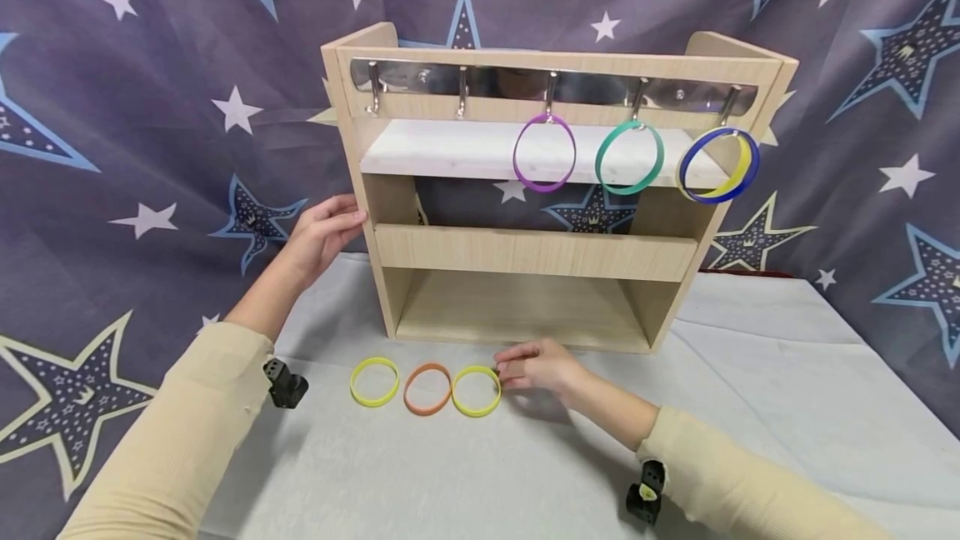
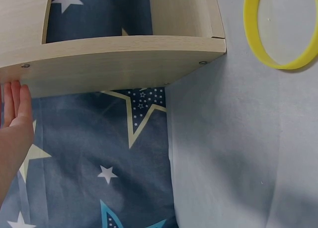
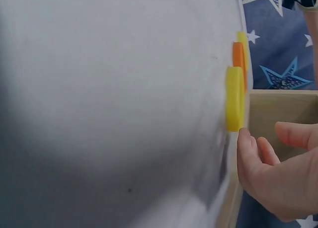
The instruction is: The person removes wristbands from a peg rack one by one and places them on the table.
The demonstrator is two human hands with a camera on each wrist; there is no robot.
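Note:
My left hand (image 1: pixel 322 236) rests against the left side panel of a light wooden shelf unit (image 1: pixel 536 252), its fingers straight in the left wrist view. On the cloth in front of the unit lie three silicone wristbands: a yellow one (image 1: pixel 374 382), an orange one (image 1: pixel 428 389) and another yellow one (image 1: pixel 476 391). My right hand (image 1: pixel 542 369) is at the right edge of that last yellow band. In the right wrist view, its thumb stands apart from the fingers (image 3: pixel 247 151), and the fingertips are right by the band; contact is hard to tell.
A metal hook rail (image 1: pixel 517 83) runs along the unit's top. A purple band (image 1: pixel 544 187), a teal band (image 1: pixel 630 188), and blue (image 1: pixel 750 177) and yellow bands together hang from its right-hand hooks. Star-patterned fabric (image 1: pixel 142 165) hangs behind the white-covered table (image 1: pixel 787 373).

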